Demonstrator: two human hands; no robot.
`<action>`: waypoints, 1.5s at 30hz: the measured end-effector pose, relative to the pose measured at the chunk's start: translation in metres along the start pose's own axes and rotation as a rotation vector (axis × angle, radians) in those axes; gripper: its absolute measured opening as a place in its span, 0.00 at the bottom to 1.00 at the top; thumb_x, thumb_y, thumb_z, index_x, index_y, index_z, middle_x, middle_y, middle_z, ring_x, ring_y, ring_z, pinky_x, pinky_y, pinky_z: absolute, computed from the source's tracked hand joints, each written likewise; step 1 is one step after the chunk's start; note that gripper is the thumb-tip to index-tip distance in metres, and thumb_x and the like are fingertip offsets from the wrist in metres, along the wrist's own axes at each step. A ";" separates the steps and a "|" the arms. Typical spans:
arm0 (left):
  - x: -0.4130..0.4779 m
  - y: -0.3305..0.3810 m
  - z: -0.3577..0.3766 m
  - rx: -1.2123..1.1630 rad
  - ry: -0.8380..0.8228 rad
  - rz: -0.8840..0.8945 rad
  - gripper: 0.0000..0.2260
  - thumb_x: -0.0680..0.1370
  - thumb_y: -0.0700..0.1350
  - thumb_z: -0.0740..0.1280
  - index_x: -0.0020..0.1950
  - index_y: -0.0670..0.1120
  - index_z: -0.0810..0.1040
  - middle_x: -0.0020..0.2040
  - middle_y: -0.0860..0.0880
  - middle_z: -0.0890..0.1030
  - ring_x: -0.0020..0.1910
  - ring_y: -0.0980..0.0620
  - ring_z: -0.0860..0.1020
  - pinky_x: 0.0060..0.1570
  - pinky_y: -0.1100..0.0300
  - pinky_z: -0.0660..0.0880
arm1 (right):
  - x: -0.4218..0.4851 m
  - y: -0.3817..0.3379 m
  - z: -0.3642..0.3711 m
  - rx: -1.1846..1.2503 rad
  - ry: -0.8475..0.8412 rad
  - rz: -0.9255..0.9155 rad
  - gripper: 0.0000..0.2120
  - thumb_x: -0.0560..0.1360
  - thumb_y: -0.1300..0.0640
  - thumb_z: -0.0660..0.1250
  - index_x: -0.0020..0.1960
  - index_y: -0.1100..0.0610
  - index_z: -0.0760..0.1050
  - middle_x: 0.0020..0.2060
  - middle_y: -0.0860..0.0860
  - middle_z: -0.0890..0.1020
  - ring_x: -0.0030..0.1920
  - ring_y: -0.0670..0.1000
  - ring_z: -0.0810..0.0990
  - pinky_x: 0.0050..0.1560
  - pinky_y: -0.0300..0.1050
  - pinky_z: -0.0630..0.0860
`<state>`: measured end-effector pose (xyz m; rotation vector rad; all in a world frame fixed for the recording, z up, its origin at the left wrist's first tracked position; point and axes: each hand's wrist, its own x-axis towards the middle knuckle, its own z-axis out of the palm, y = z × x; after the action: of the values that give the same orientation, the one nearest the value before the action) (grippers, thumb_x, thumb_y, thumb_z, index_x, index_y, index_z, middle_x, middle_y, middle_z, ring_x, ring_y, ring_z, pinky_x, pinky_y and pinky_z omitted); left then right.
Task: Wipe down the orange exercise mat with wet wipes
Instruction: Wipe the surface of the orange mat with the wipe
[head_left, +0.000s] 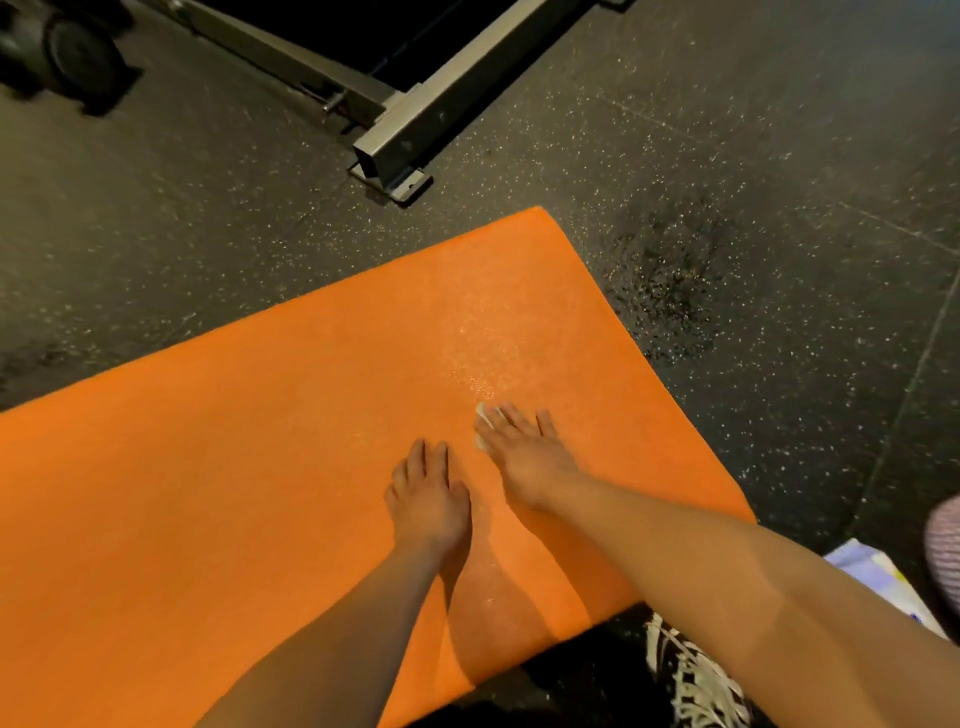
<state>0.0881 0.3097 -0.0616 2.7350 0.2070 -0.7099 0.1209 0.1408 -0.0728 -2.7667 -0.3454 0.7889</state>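
The orange exercise mat lies flat on the dark speckled floor and fills the lower left of the view. My right hand presses flat on a white wet wipe; only a small edge of the wipe shows past my fingertips. A wet, shiny streak runs up the mat beyond that hand. My left hand rests flat on the mat just to the left, fingers straight, holding nothing.
A grey metal equipment frame stands on the floor beyond the mat's far corner. A black wheel sits at the top left. A wet patch darkens the floor to the right. A white packet lies at the lower right.
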 end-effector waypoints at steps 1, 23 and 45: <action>0.003 -0.005 -0.003 0.005 -0.002 -0.023 0.26 0.84 0.55 0.56 0.81 0.55 0.54 0.82 0.50 0.48 0.79 0.42 0.50 0.75 0.44 0.53 | 0.002 0.006 -0.002 0.015 0.045 0.086 0.42 0.79 0.66 0.58 0.83 0.49 0.37 0.80 0.46 0.35 0.81 0.53 0.35 0.78 0.65 0.38; 0.055 -0.028 -0.016 0.010 0.117 -0.077 0.26 0.84 0.54 0.53 0.82 0.56 0.50 0.83 0.53 0.44 0.73 0.42 0.57 0.70 0.46 0.54 | 0.116 -0.036 -0.020 -0.033 0.146 -0.076 0.35 0.83 0.59 0.55 0.83 0.46 0.39 0.82 0.47 0.38 0.81 0.54 0.35 0.77 0.64 0.35; -0.022 -0.019 0.005 -0.050 0.058 0.070 0.21 0.82 0.50 0.60 0.75 0.57 0.67 0.78 0.53 0.60 0.71 0.45 0.58 0.69 0.49 0.56 | -0.004 -0.037 0.032 0.047 0.050 -0.001 0.29 0.86 0.53 0.50 0.83 0.49 0.41 0.81 0.45 0.38 0.81 0.50 0.35 0.79 0.59 0.37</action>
<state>0.0624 0.3243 -0.0596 2.7033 0.1388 -0.5985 0.0947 0.1801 -0.0860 -2.7366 -0.3140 0.7165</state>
